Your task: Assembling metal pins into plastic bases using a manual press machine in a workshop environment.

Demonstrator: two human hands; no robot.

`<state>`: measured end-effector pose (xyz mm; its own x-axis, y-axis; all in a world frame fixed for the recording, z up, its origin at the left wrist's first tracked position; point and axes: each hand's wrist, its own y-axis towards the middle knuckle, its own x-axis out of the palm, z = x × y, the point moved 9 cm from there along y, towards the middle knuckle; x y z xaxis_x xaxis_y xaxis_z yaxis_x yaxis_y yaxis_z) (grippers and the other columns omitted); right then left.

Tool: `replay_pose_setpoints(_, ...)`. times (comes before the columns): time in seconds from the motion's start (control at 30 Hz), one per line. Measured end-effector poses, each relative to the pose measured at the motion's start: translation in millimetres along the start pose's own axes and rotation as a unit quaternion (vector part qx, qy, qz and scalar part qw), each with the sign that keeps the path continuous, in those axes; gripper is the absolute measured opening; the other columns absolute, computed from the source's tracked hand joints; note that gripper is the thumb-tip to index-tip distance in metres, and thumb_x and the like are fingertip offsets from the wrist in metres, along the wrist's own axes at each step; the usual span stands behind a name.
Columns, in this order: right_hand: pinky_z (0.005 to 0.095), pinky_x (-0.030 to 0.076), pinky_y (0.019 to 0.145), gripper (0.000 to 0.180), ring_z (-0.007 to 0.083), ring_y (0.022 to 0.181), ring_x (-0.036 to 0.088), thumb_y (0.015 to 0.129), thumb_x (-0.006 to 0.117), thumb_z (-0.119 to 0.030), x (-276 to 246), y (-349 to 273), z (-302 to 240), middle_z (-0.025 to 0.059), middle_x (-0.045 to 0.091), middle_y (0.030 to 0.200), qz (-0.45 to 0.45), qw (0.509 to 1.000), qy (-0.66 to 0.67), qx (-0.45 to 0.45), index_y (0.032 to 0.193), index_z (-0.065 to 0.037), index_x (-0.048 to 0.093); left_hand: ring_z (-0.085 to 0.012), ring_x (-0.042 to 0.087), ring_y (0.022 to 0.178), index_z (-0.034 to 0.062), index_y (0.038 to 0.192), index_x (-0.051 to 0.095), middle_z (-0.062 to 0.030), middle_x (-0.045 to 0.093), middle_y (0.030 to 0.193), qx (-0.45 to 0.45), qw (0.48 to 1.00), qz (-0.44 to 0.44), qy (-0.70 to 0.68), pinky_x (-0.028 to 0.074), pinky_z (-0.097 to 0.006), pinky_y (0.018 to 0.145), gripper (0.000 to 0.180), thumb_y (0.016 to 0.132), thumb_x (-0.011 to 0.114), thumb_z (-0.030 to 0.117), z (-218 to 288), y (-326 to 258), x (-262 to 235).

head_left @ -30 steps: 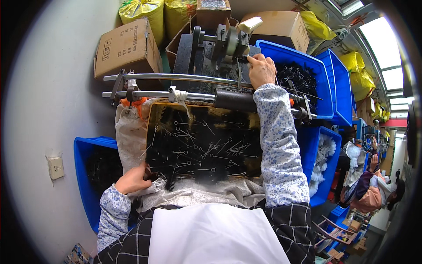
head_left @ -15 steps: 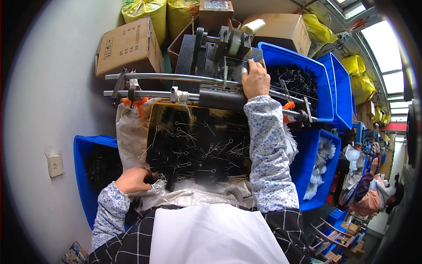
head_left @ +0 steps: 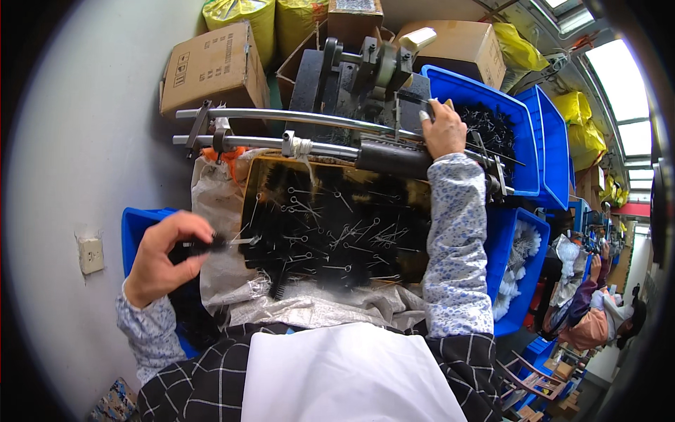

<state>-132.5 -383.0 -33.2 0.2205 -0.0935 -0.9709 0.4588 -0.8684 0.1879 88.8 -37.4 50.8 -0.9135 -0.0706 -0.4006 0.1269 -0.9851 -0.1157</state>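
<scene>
- Our left hand (head_left: 163,257) pinches a small black brush (head_left: 211,244) over the blue bin (head_left: 133,225) (contents hidden).
- Our right hand (head_left: 443,130) presses the machine (head_left: 365,77); its fingers are unclear.
- The tray (head_left: 337,225) holds brushes.

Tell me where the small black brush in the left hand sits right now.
In the head view, the small black brush is at lower left, pinched in the left hand, raised above the blue bin just left of the tray.
</scene>
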Motion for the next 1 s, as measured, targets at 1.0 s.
replay_pose_setpoints(1.0,0.0358,0.048,0.068,0.016,0.0235,0.075,0.06,0.08,0.055,-0.014,-37.3,-14.9,-26.8,0.0061,0.06,0.078,0.151,0.986,-0.032,-0.058,0.092,-0.014,0.066,-0.0301,0.047,0.102,0.0152,0.108,0.056,-0.0104,0.05,0.111,0.055,0.92,-0.126,0.367,0.037,-0.039,0.09,0.042,0.068,0.066,0.011,-49.1,39.5,112.2)
